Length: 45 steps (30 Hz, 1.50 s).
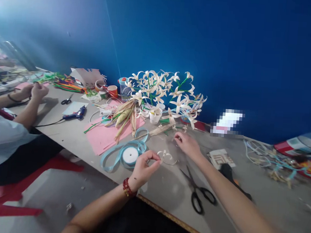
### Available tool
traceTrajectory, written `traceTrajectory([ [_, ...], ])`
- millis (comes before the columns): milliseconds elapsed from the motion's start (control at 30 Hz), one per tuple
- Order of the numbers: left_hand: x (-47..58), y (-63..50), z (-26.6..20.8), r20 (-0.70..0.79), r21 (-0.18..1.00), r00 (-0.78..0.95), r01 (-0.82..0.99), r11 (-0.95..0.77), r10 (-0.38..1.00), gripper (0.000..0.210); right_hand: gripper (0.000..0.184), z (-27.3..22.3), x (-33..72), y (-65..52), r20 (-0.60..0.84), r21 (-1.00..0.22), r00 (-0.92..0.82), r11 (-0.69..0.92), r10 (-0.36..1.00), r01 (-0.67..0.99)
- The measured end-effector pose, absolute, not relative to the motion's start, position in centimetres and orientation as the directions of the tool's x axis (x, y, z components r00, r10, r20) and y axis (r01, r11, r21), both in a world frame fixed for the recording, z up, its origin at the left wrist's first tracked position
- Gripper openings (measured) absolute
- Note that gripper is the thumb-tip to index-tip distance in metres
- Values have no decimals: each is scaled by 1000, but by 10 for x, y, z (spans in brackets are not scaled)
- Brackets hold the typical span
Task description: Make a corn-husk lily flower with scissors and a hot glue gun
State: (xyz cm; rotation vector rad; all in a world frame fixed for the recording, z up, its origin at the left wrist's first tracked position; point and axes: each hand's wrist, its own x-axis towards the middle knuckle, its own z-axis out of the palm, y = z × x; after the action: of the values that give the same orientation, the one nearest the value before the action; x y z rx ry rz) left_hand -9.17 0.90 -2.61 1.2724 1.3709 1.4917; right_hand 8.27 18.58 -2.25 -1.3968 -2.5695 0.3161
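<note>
My left hand (144, 169), with a red beaded bracelet at the wrist, pinches a thin cream-white flower with curled petals (168, 158) between thumb and forefinger. Farther forward, my right hand (187, 144) is closed at the fingertips just above the table; whatever is between them is too small to make out. A pair of black-handled scissors (196, 192) lies with parted blades below my right forearm. Left of my left hand sits a spool of light blue ribbon (130, 155), its ribbon looping loosely over the table. Cream-white flowers on green stems (157, 84) stand in a white cup (155, 115) ahead.
Dried corn husks (125, 118) lie over pink paper (99, 134). A blue glue gun (75, 113) and small scissors (66, 100) are farther left, near another person's hands (37, 91). Tangled light blue strands (279, 167) and a clear jar (299, 145) lie right. A blue wall (229, 57) stands behind.
</note>
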Motion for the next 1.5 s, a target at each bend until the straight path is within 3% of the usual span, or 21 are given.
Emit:
traceTrajectory([
  [167, -80, 10, 27, 172, 981, -85, 102, -163, 981, 11, 15, -19, 115, 177, 137, -326, -536, 549, 833, 769],
  [267, -75, 13, 68, 254, 951, 98, 154, -267, 962, 5, 19, -17, 135, 178, 188, -341, -519, 550, 834, 762],
  [333, -73, 17, 78, 271, 947, 112, 148, -285, 956, 6, 22, -15, 147, 179, 218, -330, -510, 555, 832, 764],
  [467, -70, 26, 46, 168, 986, 9, -2, -168, 986, 9, 22, -5, 164, 164, 257, -340, -455, 520, 853, 783],
  [600, -65, 31, 7, 24, 975, -149, -216, -56, 988, 18, 20, 16, 171, 134, 292, -529, -396, 492, 870, 691],
  [900, -30, 28, 10, -30, 922, -123, -386, -20, 992, 18, 12, 41, 177, 80, 408, -767, -262, 484, 875, 421],
  [1033, -17, 25, 10, -35, 921, -67, -389, 6, 997, 16, 8, 47, 177, 57, 503, -733, -223, 549, 835, 400],
  [1233, -7, 19, 16, -8, 926, -22, -379, -1, 1000, 16, 20, 66, 174, 35, 644, -574, -302, 705, 703, 417],
  [1500, -4, 15, 22, 6, 929, 45, -371, 11, 999, 16, 22, 82, 166, 39, 668, -469, -408, 778, 622, 418],
])
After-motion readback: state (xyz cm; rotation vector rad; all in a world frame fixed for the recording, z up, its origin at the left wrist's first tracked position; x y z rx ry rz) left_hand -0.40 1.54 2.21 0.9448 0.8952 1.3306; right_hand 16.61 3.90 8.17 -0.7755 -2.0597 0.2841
